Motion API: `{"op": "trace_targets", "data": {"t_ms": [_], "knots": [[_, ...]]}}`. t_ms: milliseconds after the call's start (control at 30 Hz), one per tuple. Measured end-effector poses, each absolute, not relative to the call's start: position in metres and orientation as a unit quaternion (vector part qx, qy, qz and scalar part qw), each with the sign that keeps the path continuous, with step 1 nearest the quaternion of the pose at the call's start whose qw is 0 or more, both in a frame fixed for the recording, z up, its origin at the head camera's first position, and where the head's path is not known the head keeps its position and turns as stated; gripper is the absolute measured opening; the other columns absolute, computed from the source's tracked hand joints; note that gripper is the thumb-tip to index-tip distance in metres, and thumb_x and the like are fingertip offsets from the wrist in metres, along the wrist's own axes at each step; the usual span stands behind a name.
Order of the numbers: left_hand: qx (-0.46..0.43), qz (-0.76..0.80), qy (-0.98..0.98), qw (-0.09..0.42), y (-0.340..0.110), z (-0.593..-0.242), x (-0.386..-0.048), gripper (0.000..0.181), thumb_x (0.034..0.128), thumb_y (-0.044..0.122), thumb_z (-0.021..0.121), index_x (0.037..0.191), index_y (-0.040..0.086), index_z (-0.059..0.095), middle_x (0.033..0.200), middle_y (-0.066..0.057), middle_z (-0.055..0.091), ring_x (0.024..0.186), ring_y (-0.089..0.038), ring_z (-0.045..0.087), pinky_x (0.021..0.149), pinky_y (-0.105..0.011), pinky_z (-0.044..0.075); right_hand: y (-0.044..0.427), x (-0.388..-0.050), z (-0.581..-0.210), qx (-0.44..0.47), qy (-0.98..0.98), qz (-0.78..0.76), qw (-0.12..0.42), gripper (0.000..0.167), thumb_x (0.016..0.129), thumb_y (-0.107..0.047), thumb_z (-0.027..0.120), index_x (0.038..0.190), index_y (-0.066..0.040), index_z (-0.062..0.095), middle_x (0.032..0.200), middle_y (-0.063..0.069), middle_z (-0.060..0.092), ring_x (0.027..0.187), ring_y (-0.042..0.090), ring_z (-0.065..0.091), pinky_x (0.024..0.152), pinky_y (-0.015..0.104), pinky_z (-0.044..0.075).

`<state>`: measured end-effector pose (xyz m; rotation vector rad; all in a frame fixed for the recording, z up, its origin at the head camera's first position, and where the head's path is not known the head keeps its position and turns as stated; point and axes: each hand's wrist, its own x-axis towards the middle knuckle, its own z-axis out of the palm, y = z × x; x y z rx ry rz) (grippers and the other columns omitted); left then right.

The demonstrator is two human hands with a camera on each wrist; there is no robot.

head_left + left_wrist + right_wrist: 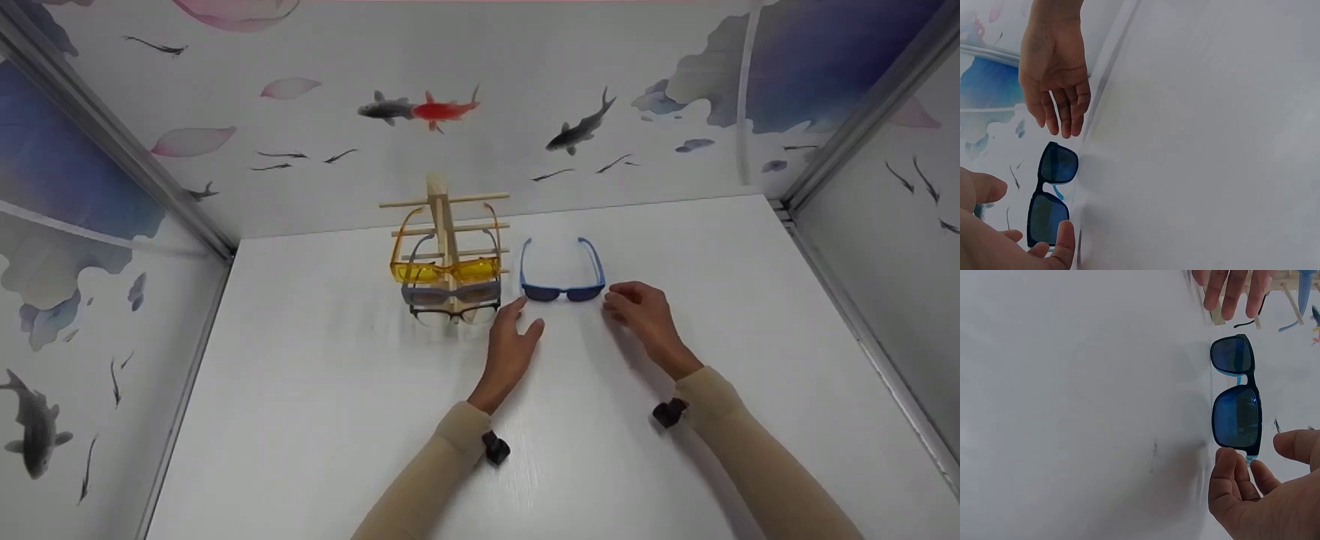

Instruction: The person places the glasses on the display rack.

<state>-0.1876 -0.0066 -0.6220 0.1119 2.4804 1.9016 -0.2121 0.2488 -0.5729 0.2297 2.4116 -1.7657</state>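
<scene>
A pair of blue-armed sunglasses [541, 293] with dark lenses stands on the white table, its arms unfolded and pointing away from me. At its left corner is my left hand [511, 349], thumb spread from the fingers. My right hand [649, 319] is by the right corner with its fingers bent; in the right wrist view its thumb is apart from the fingers, near the hinge of the sunglasses [1235, 417]. Neither hand grips the frame; whether fingertips touch it, I cannot tell. Both lenses of the sunglasses [1060, 164] show between the hands in the left wrist view.
Left of the sunglasses stands a wooden eyewear rack [444, 225] with crossbars. It carries yellow glasses [476, 270] on top, grey-framed glasses [420, 295] below, and black-rimmed clear glasses [433, 319] lowest. Printed panels with fish [442, 111] enclose the white table [337, 420].
</scene>
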Motion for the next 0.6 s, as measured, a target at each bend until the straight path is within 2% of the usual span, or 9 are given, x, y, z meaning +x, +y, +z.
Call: {"op": "trace_targets", "data": {"t_ms": [233, 400, 600], "knots": [[0.001, 0.617, 0.786, 0.033, 0.004, -0.627, -0.202, 0.062, 0.1102, 0.028, 0.068, 0.164, 0.006, 0.049, 0.163, -0.014, 0.052, 0.149, -0.030, 0.052, 0.123, -0.048, 0.045, 0.247, -0.221, -0.568, 0.085, 0.796, -0.594, 0.081, 0.046, 0.111, -0.024, 0.065, 0.146, 0.006, 0.062, 0.139, 0.026, 0.066, 0.127, 0.036, 0.068, 0.107, 0.038, 0.059], [-0.009, 0.616, 0.787, 0.029, 0.010, -0.638, -0.211, 0.068, 0.1093, 0.029, 0.069, 0.168, 0.007, 0.042, 0.167, -0.016, 0.046, 0.149, -0.032, 0.051, 0.122, -0.050, 0.046, 0.246, -0.228, -0.565, 0.090, 0.790, -0.601, 0.080, 0.046, 0.110, -0.022, 0.065, 0.146, 0.006, 0.062, 0.140, 0.026, 0.065, 0.129, 0.037, 0.068, 0.110, 0.041, 0.058], [-0.007, 0.610, 0.792, 0.020, 0.011, -0.610, -0.206, 0.069, 0.1099, 0.020, 0.064, 0.169, -0.001, 0.036, 0.168, -0.024, 0.041, 0.150, -0.039, 0.050, 0.122, -0.052, 0.045, 0.243, -0.236, -0.565, 0.100, 0.789, -0.601, 0.080, 0.045, 0.110, -0.021, 0.064, 0.145, 0.007, 0.062, 0.138, 0.025, 0.066, 0.125, 0.033, 0.069, 0.107, 0.038, 0.059]]}}
